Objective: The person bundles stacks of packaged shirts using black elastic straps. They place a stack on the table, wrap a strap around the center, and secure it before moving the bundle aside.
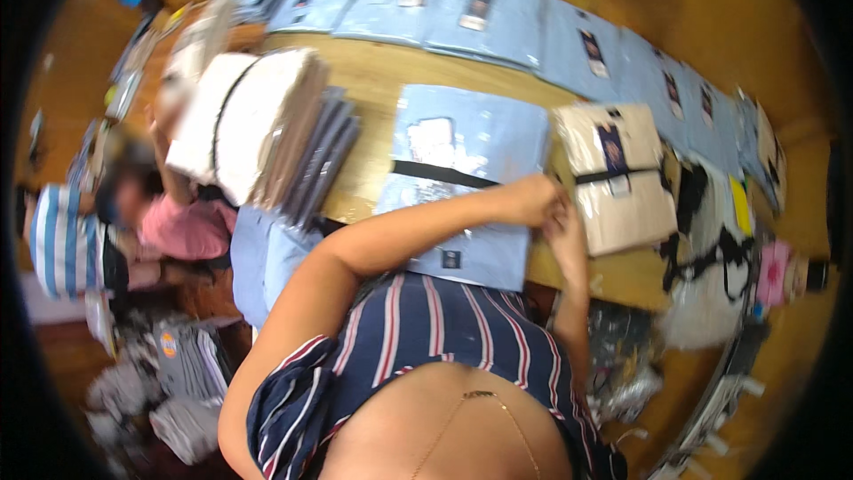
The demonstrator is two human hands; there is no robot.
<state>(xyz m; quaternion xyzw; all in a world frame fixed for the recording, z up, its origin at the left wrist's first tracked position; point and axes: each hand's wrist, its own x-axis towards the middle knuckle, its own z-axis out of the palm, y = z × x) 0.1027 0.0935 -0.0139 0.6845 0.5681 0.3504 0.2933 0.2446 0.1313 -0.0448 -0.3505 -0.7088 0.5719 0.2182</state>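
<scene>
In front of me lies a stack of light blue shirts [475, 129] in clear plastic sleeves. A black strap [435, 172] crosses the stack and disappears behind my left wrist. My left hand [531, 200], reaching over the stack, has its fingers closed at the right edge. Against it is my right hand [565, 236], its fingers also closed and touching the left fingertips. The strap runs in line with the fingers, but what they hold is hidden. Just right of them sits a beige packaged bundle [622, 218] with a black strap around it.
Packaged blue shirts [487, 13] line the table's far edge and curve down the right. To the left stands a tall pile of white, beige and dark packages [240, 124]. Beyond it is a person in a pink top [191, 227]. Black straps [711, 262] lie at right.
</scene>
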